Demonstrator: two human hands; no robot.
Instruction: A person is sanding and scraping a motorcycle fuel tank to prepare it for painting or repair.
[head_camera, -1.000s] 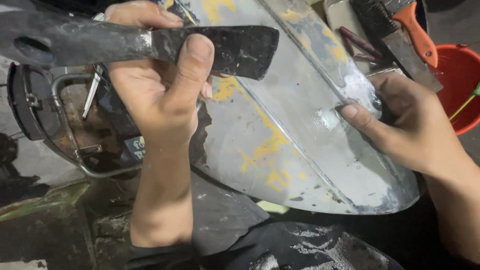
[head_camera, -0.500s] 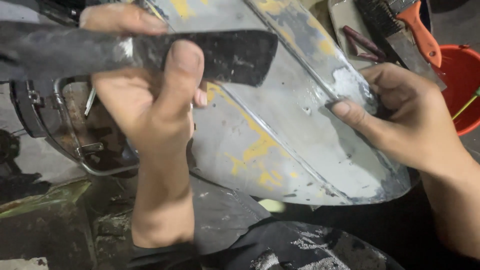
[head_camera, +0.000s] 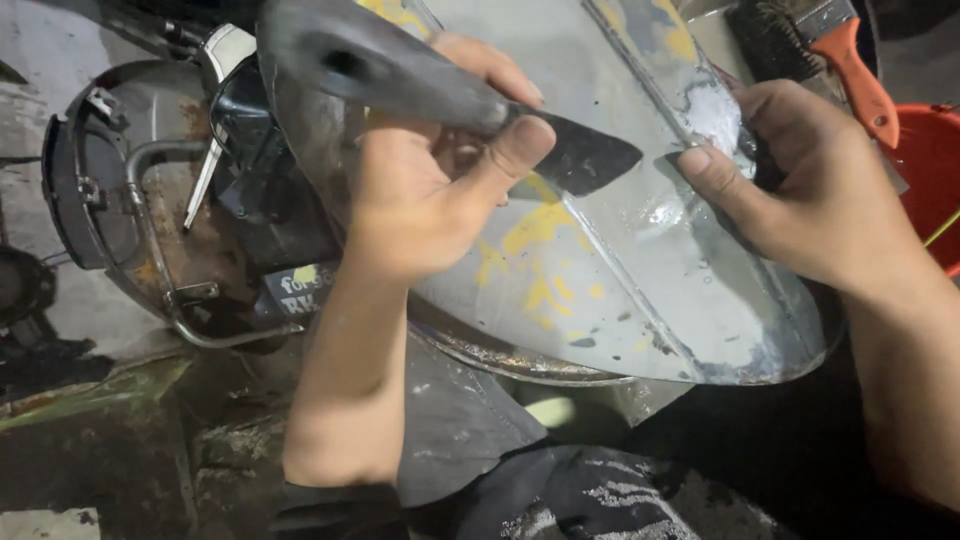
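Dim workshop floor, grey curved metal panel (head_camera: 640, 280) filling centre frame.
Left hand (head_camera: 420, 190) grips a putty knife (head_camera: 470, 100) at upper centre; right hand (head_camera: 810, 190) clasps the panel's right ridge.

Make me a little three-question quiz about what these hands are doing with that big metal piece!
1. True or false: the left hand holds a putty knife with a dark blade.
2. What does the right hand touch? A) the red bucket B) the grey metal panel C) the orange-handled brush
3. What colour are the paint patches left on the panel?

Key: 1 true; 2 B; 3 yellow.
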